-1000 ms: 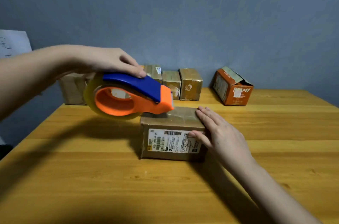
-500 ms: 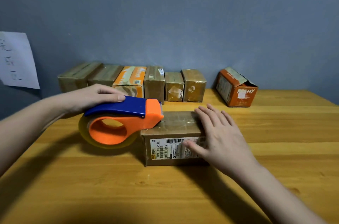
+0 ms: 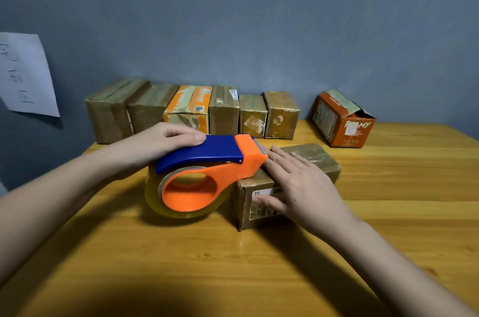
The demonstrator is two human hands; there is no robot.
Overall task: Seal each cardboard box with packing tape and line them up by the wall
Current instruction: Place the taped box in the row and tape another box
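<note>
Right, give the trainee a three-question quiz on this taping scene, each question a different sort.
1. True or false: the left hand holds the tape dispenser.
2. How many boxes stand side by side in the row by the wall?
3. Where does the right hand rest? A) on the table B) on the box being taped C) on the orange box

Key: 1 true; 2 six, with the orange box apart at the right; 3 B.
</note>
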